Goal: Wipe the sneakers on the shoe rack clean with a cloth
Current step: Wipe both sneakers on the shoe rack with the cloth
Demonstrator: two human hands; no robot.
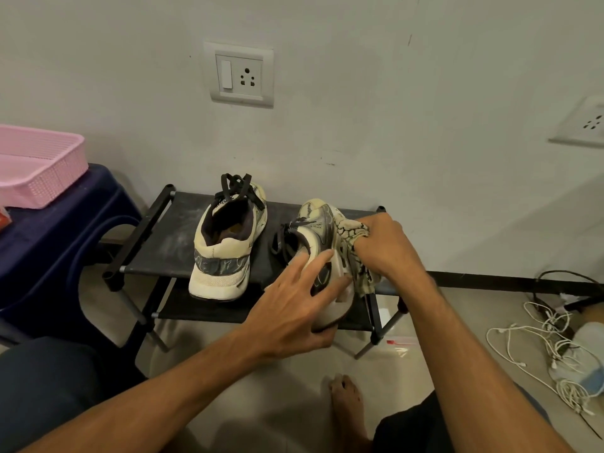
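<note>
A low black shoe rack (163, 243) stands against the wall. On its top shelf rests a cream and grey sneaker (225, 243) with black laces, heel toward me. A second matching sneaker (315, 223) is tipped on its side at the rack's right front. My left hand (294, 305) grips its heel and sole. My right hand (389, 246) presses a cream cloth with black pattern (351, 237) against the shoe's right side. The cloth hangs down below my palm.
A pink plastic basket (39, 168) sits on a dark blue stool (58, 230) at the left. Tangled white cables (555, 348) lie on the floor at the right. My bare foot (346, 407) rests on the tiled floor below the rack. Wall sockets (240, 75) are above.
</note>
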